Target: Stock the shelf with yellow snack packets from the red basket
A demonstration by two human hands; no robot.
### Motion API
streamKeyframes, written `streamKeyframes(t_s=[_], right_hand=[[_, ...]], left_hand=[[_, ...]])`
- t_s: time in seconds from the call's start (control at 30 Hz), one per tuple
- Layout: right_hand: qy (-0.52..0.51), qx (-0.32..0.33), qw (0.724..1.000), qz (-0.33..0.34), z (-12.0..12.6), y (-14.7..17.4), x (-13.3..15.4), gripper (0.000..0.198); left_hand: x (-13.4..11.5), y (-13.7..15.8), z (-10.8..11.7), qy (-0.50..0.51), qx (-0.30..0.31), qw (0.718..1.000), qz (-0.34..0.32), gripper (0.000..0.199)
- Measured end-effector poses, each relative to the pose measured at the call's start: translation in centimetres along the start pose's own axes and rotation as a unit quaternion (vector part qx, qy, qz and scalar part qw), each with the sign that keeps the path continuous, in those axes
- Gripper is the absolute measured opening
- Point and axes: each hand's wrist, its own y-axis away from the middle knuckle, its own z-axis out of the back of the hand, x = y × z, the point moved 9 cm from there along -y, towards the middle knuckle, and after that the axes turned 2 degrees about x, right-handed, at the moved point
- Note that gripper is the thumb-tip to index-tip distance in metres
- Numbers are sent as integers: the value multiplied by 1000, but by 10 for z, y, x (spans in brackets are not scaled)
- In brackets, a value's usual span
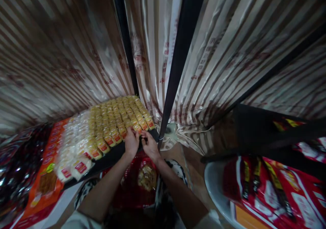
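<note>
Rows of yellow wrapped snack packets [114,117] with red labels stand packed together on a dark shelf [102,164]. At the front edge of these rows, near their right end, my left hand [131,142] has its fingers bent against a yellow packet. Close beside it, my right hand [150,144] reaches to the same front edge with fingers curled; whether anything is between them is too dim to tell. Below my forearms sits a red basket [129,191] with some yellow packets [147,177] inside.
Left of the yellow rows lie white packets [73,137], an orange package [48,164] and dark shiny packages [22,168]. Black posts [175,59] rise before striped curtains [216,52]. At right, a white tub [214,185] holds red bags [270,188], beneath a black shelf [254,127].
</note>
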Motion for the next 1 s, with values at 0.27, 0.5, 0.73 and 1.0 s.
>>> streamKeyframes(t_s=[0.27,0.5,0.73,1.0], right_hand=[[77,31,996,42,-4,4,11,54],[122,18,992,27,-5,3,9,57],[140,24,990,20,-7,3,11,60],[158,11,987,17,-8,3,10,62]], left_hand=[[2,3,1,38,-14,998,-39,26],[-5,9,-5,21,5,994,-111,32],[3,27,-21,-11,69,992,-106,44],[14,26,-35,-12,109,988,-113,52]])
